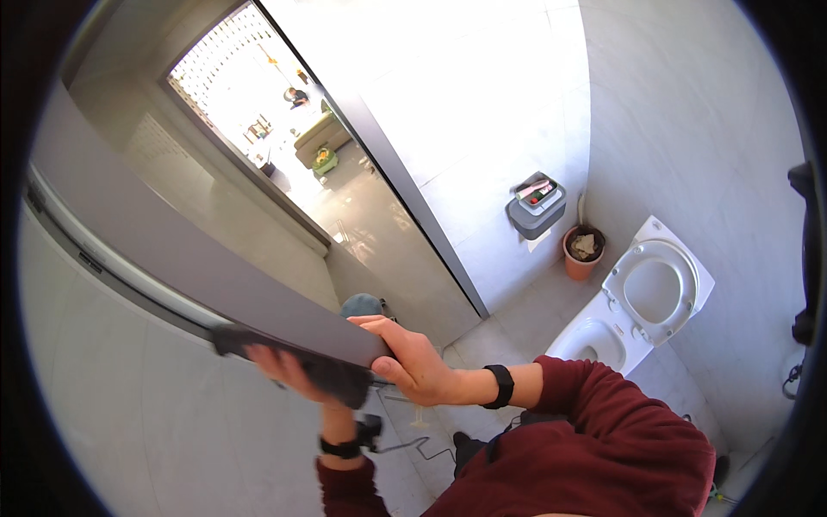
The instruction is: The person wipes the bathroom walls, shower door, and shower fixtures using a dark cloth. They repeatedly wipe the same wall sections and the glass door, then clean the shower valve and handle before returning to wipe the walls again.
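My left hand (287, 371) holds a dark cloth (339, 376) against the lower side of a long grey panel (258, 278), which looks like a door or its frame. Both hand and cloth are blurred. Just to the right, my right hand (417, 365) grips the panel's near end, fingers over the top and thumb below. A black band (499, 386) circles my right wrist; my left wrist carries a black strap (342, 447) with a small dark device. A pale strip (129, 271) with dark slots runs along the panel's left side.
At right stands a white toilet (646, 291) with its lid raised, near an orange bin (580, 262) holding paper. A grey paper holder (539, 216) is on the wall. Past the grey upright frame (400, 181) is a bright opening with a distant person (297, 97). A blue-grey round object (362, 305) lies beyond my hands.
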A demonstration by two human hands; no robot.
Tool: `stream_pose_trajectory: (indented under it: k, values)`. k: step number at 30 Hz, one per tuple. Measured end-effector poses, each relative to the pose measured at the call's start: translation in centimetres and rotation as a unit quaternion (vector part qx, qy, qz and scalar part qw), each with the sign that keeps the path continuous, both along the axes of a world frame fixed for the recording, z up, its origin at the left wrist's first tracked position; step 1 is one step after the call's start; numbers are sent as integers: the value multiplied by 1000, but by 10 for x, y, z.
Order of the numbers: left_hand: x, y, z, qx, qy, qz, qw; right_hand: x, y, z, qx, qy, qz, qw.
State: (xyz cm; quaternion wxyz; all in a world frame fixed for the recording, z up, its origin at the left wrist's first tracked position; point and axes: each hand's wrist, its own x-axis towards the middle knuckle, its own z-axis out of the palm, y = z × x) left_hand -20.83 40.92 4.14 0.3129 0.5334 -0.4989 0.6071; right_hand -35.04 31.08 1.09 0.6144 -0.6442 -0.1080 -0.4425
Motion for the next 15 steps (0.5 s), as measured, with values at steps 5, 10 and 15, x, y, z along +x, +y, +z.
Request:
stream_pose_trajectory:
  k: [5,10,15]
  values:
    - [46,-7,151,-35,86,-150,984,10,-12,-5,10,5,-11,1000]
    - [174,17,198,-105,177,-239,949,17,-31,-5,-11,26,-72,997]
    - [315,65,-54,-273,456,-308,789,26,-52,-10,-18,88,-127,988]
